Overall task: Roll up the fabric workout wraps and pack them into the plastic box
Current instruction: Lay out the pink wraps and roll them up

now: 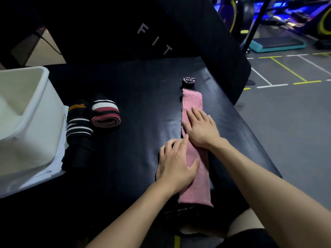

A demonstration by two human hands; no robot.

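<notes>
Now, both palms lay flat, left hand [176, 162] and right hand [200, 127] pressed the unrolled pink wrap [197, 179], fingers straight, gripping nothing.

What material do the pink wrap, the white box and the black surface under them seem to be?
Pink wrap: soft woven fabric, matte, slightly frayed at its edge.
White box: probably plastic, smooth with rounded rim.
Black surface: looks like leather or vinyl padding, faintly glossy and grained.
</notes>
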